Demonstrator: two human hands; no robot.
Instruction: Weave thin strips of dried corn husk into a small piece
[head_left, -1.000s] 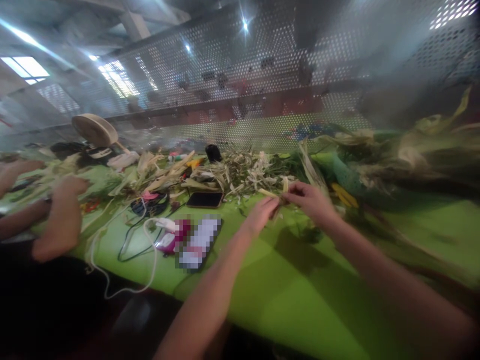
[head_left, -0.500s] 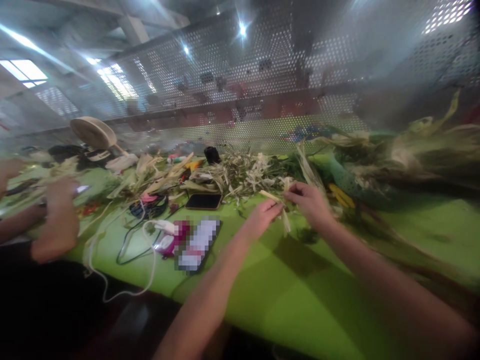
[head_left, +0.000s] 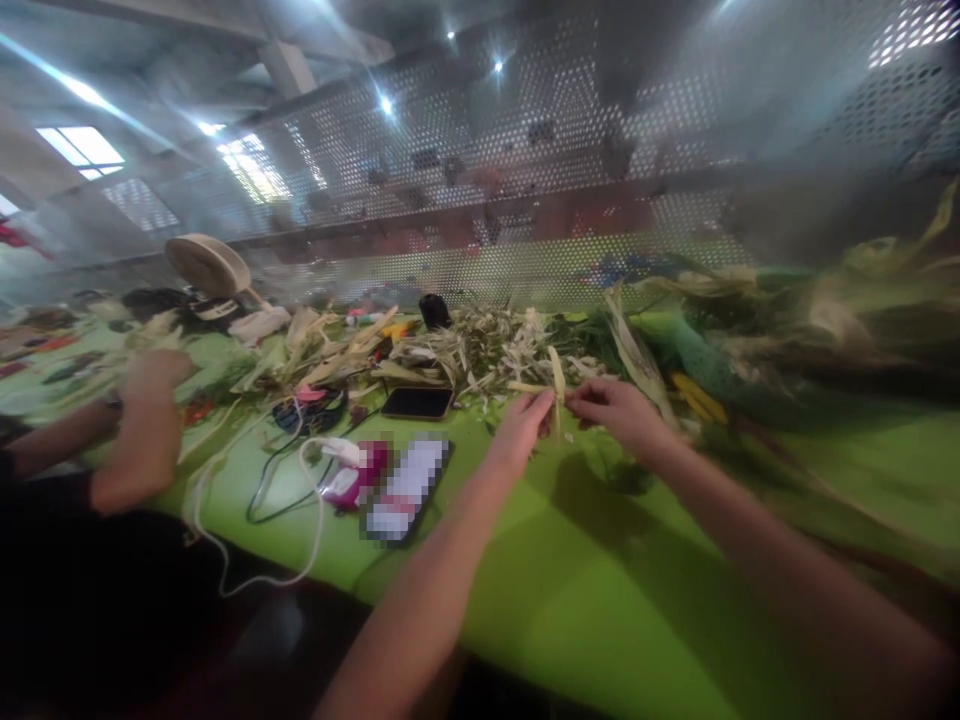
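Observation:
A pale yellow strip of corn husk (head_left: 557, 372) stands up between my hands, with another piece crossing it toward the left. My left hand (head_left: 525, 428) pinches the strips from the left, near where they cross. From the right, my right hand (head_left: 613, 408) closes its fingertips against the same spot; exactly what lies between them is partly hidden. Both hands are just above the green table (head_left: 570, 610). Behind them lies a heap of dried husk shreds (head_left: 517, 345).
To the left are a black phone (head_left: 417, 402), a blurred-out phone (head_left: 407, 490), a magenta object (head_left: 360, 478) and a white cable (head_left: 319, 535). A teal basket with husks (head_left: 701, 355) stands right, beside a yellow object (head_left: 697, 398). A co-worker's arm (head_left: 146, 430) rests at far left.
The husk strip between my hands now points upward, where a loose end hung down before. My right hand has come slightly lower. The view has shifted a little to the left.

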